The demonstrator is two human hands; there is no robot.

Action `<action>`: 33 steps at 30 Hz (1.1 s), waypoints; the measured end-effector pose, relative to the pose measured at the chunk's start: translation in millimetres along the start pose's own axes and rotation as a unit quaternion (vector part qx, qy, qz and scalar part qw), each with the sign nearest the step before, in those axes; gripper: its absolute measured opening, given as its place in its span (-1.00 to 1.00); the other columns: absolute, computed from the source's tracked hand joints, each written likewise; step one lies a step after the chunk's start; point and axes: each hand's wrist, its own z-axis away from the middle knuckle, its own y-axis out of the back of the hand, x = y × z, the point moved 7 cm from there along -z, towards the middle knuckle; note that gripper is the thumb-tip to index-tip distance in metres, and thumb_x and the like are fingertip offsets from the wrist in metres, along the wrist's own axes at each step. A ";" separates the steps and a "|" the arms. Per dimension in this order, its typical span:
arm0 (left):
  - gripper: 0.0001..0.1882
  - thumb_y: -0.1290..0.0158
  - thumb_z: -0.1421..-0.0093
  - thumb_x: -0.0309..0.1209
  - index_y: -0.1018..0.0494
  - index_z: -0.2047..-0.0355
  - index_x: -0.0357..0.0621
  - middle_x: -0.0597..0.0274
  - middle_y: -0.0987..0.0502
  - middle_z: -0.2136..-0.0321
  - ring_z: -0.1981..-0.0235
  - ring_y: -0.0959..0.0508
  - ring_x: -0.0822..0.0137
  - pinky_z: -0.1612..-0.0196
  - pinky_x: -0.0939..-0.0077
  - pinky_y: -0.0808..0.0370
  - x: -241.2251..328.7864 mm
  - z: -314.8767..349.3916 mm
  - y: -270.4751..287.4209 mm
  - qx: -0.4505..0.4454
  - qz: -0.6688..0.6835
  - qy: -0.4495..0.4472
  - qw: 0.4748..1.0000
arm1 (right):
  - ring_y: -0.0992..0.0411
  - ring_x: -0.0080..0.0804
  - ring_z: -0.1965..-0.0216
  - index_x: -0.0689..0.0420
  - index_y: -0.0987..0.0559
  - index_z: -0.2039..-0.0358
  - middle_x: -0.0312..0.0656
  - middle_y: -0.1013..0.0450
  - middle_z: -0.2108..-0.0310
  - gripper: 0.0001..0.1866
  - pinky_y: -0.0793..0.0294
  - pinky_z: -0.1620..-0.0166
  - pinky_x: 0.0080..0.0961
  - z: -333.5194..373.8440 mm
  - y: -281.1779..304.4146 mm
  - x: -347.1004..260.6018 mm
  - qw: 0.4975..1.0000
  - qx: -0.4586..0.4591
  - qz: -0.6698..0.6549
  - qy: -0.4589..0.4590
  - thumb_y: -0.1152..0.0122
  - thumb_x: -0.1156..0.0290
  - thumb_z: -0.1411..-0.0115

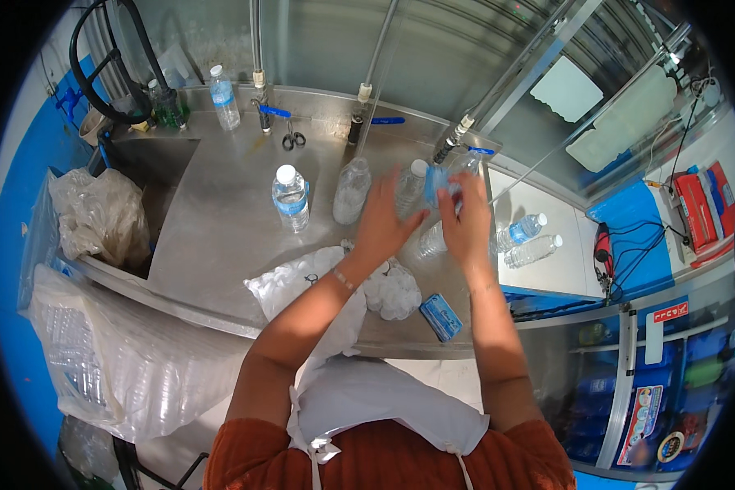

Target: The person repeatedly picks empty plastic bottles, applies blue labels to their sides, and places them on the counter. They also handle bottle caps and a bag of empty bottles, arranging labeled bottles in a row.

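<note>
My left hand (384,219) reaches over the steel counter with its fingers spread, holding nothing that I can see. Beside it stand a clear capless bottle (351,192) and a white-capped clear bottle (411,186). My right hand (469,229) is at a blurred blue label (437,184); motion smears its fingers, so a grip on the label cannot be made out. Partly behind that hand is another clear bottle (465,161), and a further one (431,242) shows between my hands. Left of them, a full bottle (291,200) with white cap and blue label stands upright.
White plastic bags (322,282) and a small blue box (441,317) lie near the counter's front edge. Taps line the back, with scissors (292,135) nearby. At left is a sink holding a crumpled bag (98,214); below it sits a large bag of bottles (131,359).
</note>
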 end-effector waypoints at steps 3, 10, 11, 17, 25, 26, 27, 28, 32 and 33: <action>-0.05 -0.31 0.01 -0.44 -0.03 -0.33 -0.23 -0.14 -0.28 -0.17 -0.18 -0.32 -0.09 -0.06 0.15 -0.42 -8.7 -34.1 -15.9 0.021 -0.002 -0.056 0.998 | -0.47 -0.20 0.29 0.06 -0.54 0.17 -0.12 -0.45 0.21 -0.74 -0.36 0.23 -0.20 -39.4 -37.9 7.0 0.976 -0.150 0.152 0.036 -0.26 0.48 -0.09; -0.13 -0.29 0.00 -0.45 -0.09 -0.27 -0.27 -0.21 -0.40 -0.05 -0.03 -0.46 -0.20 -0.02 0.09 -0.44 -56.1 -32.0 -48.7 0.008 0.035 -0.015 0.999 | -0.45 -0.06 0.11 0.07 -0.54 0.10 -0.06 -0.41 0.12 -0.64 -0.37 0.11 -0.10 -46.0 -68.5 38.7 0.976 -0.186 0.108 -0.011 -0.30 0.48 -0.04; -0.15 -0.29 0.00 -0.45 -0.11 -0.25 -0.28 -0.22 -0.42 -0.03 0.00 -0.48 -0.20 -0.01 0.09 -0.45 -57.0 -26.5 -50.4 0.023 0.022 -0.029 0.999 | -0.44 -0.04 0.10 0.07 -0.54 0.08 -0.05 -0.41 0.11 -0.62 -0.39 0.09 -0.11 -42.5 -70.0 38.9 0.982 -0.179 0.068 0.011 -0.31 0.49 -0.03; -0.20 -0.32 0.04 -0.41 -0.18 -0.17 -0.38 -0.31 -0.41 -0.02 0.00 -0.48 -0.19 0.05 0.05 -0.47 -96.3 -6.6 -67.4 -0.076 -0.029 0.127 0.989 | -0.43 0.01 0.07 0.11 -0.52 0.02 -0.04 -0.40 0.08 -0.57 -0.46 0.04 -0.21 -22.9 -80.3 50.5 0.991 -0.123 0.000 0.054 -0.29 0.56 -0.05; -0.16 -0.38 0.11 -0.32 -0.22 -0.15 -0.30 -0.24 -0.51 0.08 0.05 -0.54 -0.19 0.06 0.10 -0.51 -30.0 6.2 -24.9 -0.062 -0.042 0.081 0.994 | -0.49 -0.06 0.06 0.15 -0.52 -0.01 -0.04 -0.48 0.04 -0.63 -0.47 0.04 -0.28 -9.5 -24.2 11.7 0.997 -0.041 -0.062 0.011 -0.20 0.56 -0.16; -0.14 -0.38 0.12 -0.30 -0.22 -0.16 -0.28 -0.22 -0.52 0.09 0.06 -0.55 -0.18 0.07 0.12 -0.52 -9.0 10.0 -10.4 -0.047 -0.039 0.036 0.997 | -0.48 -0.10 0.01 0.17 -0.52 -0.03 -0.04 -0.49 0.02 -0.66 -0.46 -0.01 -0.29 -3.8 -6.9 14.2 0.992 -0.044 -0.105 -0.046 -0.17 0.53 -0.21; -0.17 -0.38 0.12 -0.32 -0.24 -0.14 -0.27 -0.18 -0.55 0.14 0.12 -0.58 -0.14 0.12 0.15 -0.54 4.1 15.3 -4.7 -0.093 -0.027 0.051 0.994 | -0.48 -0.14 -0.04 0.18 -0.52 -0.04 -0.04 -0.50 -0.01 -0.68 -0.45 -0.06 -0.30 0.3 5.3 13.1 0.984 -0.048 -0.158 -0.071 -0.15 0.51 -0.26; -0.19 -0.38 0.13 -0.33 -0.26 -0.12 -0.25 -0.13 -0.57 0.19 0.19 -0.61 -0.09 0.16 0.18 -0.56 16.3 21.1 3.2 -0.137 -0.021 0.062 0.988 | -0.47 -0.15 -0.04 0.18 -0.53 -0.04 -0.05 -0.50 -0.01 -0.69 -0.44 -0.08 -0.29 2.9 11.9 15.3 0.963 -0.055 -0.240 -0.110 -0.13 0.46 -0.29; -0.28 -0.38 0.09 -0.31 -0.32 -0.05 -0.27 0.01 -0.60 0.28 0.35 -0.65 0.18 0.29 0.34 -0.58 61.9 67.1 -4.8 -0.381 0.382 0.260 0.801 | -0.48 -0.09 -0.03 0.18 -0.53 -0.05 -0.01 -0.48 -0.03 -0.63 -0.42 -0.16 -0.20 22.9 17.3 7.5 0.768 -0.068 -0.623 -0.131 -0.04 0.21 -0.38; -0.31 -0.38 0.08 -0.30 -0.34 -0.03 -0.27 0.04 -0.60 0.28 0.36 -0.65 0.22 0.29 0.36 -0.58 66.0 70.8 -6.3 -0.385 0.428 0.310 0.757 | -0.48 -0.08 -0.02 0.19 -0.52 -0.05 -0.01 -0.48 -0.03 -0.61 -0.43 -0.14 -0.19 27.8 13.8 7.4 0.703 -0.060 -0.695 -0.140 -0.04 0.19 -0.38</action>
